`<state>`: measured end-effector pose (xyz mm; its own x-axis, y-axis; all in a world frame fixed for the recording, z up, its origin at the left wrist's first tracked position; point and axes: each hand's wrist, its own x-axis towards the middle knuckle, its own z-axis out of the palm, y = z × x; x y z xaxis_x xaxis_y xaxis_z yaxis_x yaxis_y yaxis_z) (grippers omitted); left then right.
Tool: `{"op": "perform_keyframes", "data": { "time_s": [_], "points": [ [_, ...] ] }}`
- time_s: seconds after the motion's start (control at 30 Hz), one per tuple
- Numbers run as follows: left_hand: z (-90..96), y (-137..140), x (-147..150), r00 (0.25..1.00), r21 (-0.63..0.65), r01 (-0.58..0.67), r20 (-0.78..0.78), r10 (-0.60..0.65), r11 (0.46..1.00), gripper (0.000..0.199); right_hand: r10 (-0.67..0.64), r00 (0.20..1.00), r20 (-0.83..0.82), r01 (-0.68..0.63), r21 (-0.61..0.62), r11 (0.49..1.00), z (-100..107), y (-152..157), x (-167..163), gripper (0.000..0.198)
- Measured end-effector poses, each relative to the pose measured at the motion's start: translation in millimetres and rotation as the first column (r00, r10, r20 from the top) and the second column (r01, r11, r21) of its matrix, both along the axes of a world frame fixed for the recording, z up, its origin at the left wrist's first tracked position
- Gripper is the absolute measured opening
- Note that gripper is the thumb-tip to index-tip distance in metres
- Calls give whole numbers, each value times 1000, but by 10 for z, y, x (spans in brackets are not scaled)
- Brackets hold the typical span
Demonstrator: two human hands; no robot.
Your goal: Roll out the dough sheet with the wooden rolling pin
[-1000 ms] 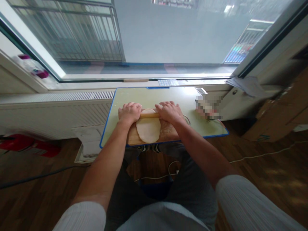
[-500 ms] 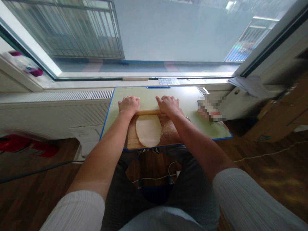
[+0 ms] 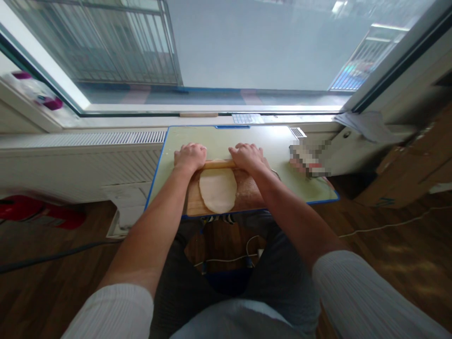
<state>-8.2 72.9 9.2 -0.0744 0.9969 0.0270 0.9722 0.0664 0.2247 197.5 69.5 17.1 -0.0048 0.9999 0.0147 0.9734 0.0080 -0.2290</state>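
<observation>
A pale wooden rolling pin (image 3: 219, 165) lies crosswise over the far end of a flat, roughly oval sheet of dough (image 3: 218, 190). My left hand (image 3: 191, 155) is closed on the pin's left end, and my right hand (image 3: 247, 155) grips the right end. The palms cover both ends of the pin. Beneath the dough is a brown wooden board (image 3: 249, 195), lightly floured on its right side. It rests on a small light-green table with a blue edge (image 3: 275, 141).
A blurred-out item (image 3: 309, 162) lies on the table's right side. Beyond stand a radiator (image 3: 88, 165) and a window sill with papers (image 3: 369, 127). A cardboard box (image 3: 413, 165) is at right, a red fire extinguisher (image 3: 42, 212) at left. A white cable (image 3: 388, 228) crosses the floor.
Both hands stay on the rolling pin, which has barely moved at the dough's far end. The view has shifted very slightly.
</observation>
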Motion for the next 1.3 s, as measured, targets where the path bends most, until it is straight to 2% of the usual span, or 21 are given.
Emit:
{"op": "perform_keyframes", "data": {
  "time_s": [0.2, 0.43, 0.57, 0.77, 0.83, 1.0, 1.2, 1.3],
  "points": [
    [-11, -95, -25, 998, -74, 60, -4, -60, 995, 56, 76, 996, 53, -75, -13, 997, 100, -295, 15, 52],
    [-94, -247, -24, 999, -15, 50, -20, -50, 999, 53, 160, 974, 159, -173, 72, 982, -56, -442, 126, 50],
    [-122, -331, -11, 999, 11, 34, -40, -34, 999, 51, 237, 942, 239, -266, 97, 959, -39, -582, 142, 48],
    [-111, -549, 14, 997, 80, 54, -65, -48, 995, 49, 205, 952, 225, -239, 133, 962, 11, -788, 57, 54],
    [-110, -638, 22, 995, 116, 70, -73, -62, 991, 50, 194, 963, 189, -224, 150, 963, -38, -820, 45, 57],
    [-149, -843, 31, 996, 205, 84, -58, -74, 975, 52, 78, 996, 39, -82, 137, 987, -186, -924, 64, 59],
    [-239, -1105, 29, 994, 270, 109, -11, -110, 957, 53, 74, 997, 9, -75, 136, 988, -303, -1150, 101, 60],
    [-280, -1241, 49, 996, 279, 73, 34, -86, 958, 55, 70, 997, 15, -72, 176, 982, -364, -1244, 110, 60]
  ]
}}
